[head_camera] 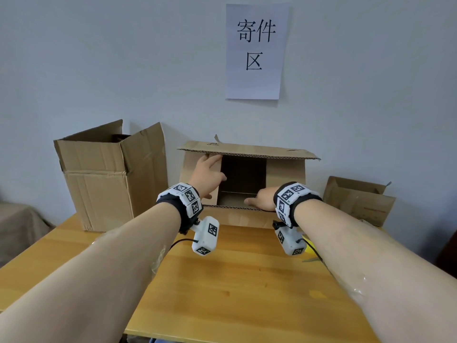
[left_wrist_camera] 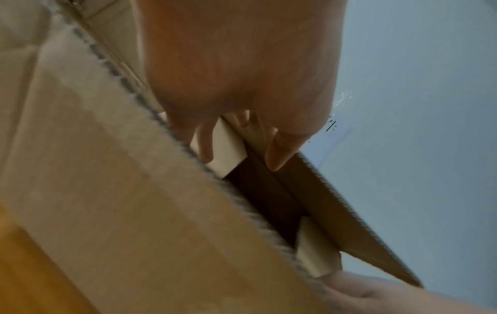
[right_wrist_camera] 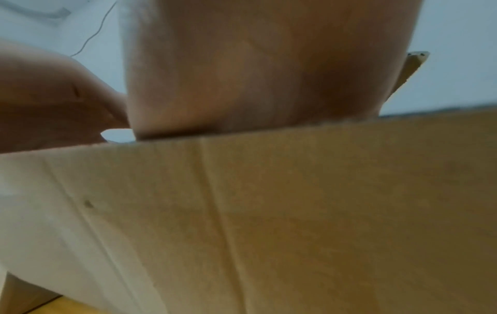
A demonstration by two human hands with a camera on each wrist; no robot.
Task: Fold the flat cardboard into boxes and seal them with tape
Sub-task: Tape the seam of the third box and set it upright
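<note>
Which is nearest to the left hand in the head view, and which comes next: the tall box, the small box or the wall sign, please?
From the left hand:
1. Tall box, just to its left on the table.
2. Wall sign, above and slightly right.
3. Small box, far right, beyond the right hand.

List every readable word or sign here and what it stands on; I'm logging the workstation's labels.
"寄件区": black characters on the white paper sheet taped to the wall.
Dark marks on the top flap of the cardboard box lying on its side: too small to read.
Faint print on the small carton at right: blurred.
</note>
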